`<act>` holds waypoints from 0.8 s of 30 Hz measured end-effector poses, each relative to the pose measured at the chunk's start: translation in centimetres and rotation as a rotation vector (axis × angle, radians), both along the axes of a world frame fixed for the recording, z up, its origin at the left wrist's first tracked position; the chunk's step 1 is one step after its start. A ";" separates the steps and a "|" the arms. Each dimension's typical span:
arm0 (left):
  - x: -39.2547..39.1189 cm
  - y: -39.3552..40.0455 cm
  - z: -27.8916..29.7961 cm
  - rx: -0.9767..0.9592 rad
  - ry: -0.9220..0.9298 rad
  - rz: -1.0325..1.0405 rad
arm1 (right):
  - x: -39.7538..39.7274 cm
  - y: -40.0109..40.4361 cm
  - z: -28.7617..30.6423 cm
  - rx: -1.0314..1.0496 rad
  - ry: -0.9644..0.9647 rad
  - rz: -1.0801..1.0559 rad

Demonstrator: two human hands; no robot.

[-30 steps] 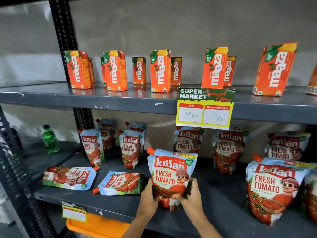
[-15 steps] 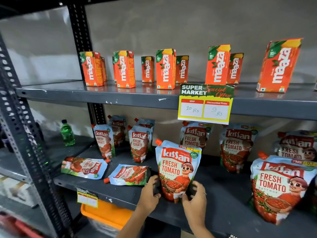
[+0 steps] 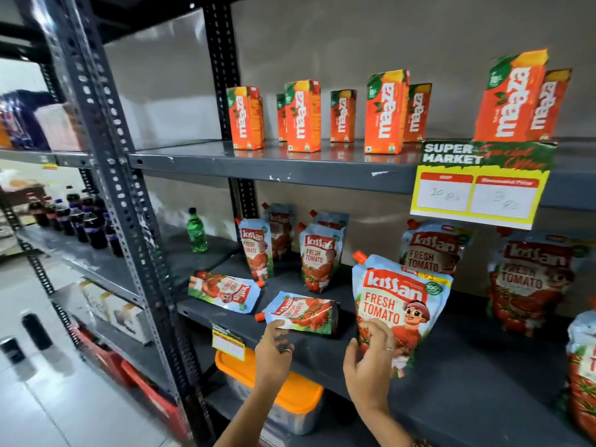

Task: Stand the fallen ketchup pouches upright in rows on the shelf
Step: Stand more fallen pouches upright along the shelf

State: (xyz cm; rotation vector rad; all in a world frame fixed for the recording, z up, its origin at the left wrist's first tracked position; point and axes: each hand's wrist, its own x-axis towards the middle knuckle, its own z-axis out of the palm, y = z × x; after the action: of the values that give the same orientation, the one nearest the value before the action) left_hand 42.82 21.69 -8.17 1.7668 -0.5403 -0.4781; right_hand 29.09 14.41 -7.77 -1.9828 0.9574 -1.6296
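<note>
A large ketchup pouch [image 3: 400,304] stands upright near the front of the grey shelf [image 3: 467,375]. My right hand [image 3: 371,366] rests against its lower left corner, fingers spread. My left hand [image 3: 274,353] is open, and its fingertips touch the near edge of a small fallen pouch [image 3: 303,312] lying flat. A second fallen pouch [image 3: 224,290] lies further left. Two small pouches [image 3: 256,248] [image 3: 319,261] stand upright behind them, with more behind those. Large upright pouches [image 3: 432,250] [image 3: 532,279] line the back right.
Orange juice cartons [image 3: 303,116] stand on the shelf above, with a yellow price sign [image 3: 480,185] hanging off its edge. A green bottle [image 3: 197,232] stands at the left. A perforated upright post [image 3: 129,204] is on the left. An orange-lidded box [image 3: 290,401] sits below.
My left hand has left the large pouch and moved left onto the small fallen pouch. My right hand stays at the large pouch. The view has swung left.
</note>
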 end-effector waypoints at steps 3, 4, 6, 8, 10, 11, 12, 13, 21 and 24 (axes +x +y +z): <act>0.9 0.4 0.0 -0.014 -0.015 0.018 | 1.3 -0.3 -0.4 0.029 0.032 0.046; 0.8 0.5 0.1 -0.006 -0.023 0.017 | 1.3 -0.5 -0.6 0.026 0.036 0.057; 0.7 0.6 0.3 -0.006 -0.008 0.032 | 1.4 -0.7 -0.7 0.034 0.045 0.088; 0.8 0.4 0.3 0.010 0.023 0.046 | 1.4 -0.5 -0.6 0.054 0.066 0.115; 0.0 0.3 0.4 0.011 0.152 0.082 | 1.2 -0.3 -0.6 0.074 0.108 0.141; -0.6 0.4 0.7 0.002 0.290 0.101 | 1.1 -0.1 -0.4 0.101 0.130 0.146; -0.9 0.0 0.7 0.006 0.465 0.111 | 1.3 -0.4 -0.4 0.119 0.158 0.148; -0.8 -0.8 0.8 -0.001 0.598 0.125 | 1.5 -1.0 -0.1 0.150 0.184 0.144; 5.8 -3.7 0.5 0.021 0.779 -0.078 | 9.9 -4.2 -0.4 0.307 0.391 0.072; 5.8 -4.0 0.8 0.036 0.769 -0.098 | 9.6 -4.6 -0.5 0.355 0.427 0.067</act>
State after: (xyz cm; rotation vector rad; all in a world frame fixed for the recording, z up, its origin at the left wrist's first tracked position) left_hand 48.66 17.65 -7.42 1.4416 -0.0681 -1.1694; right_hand 38.71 9.84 -8.24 -2.1113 1.2172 -0.9304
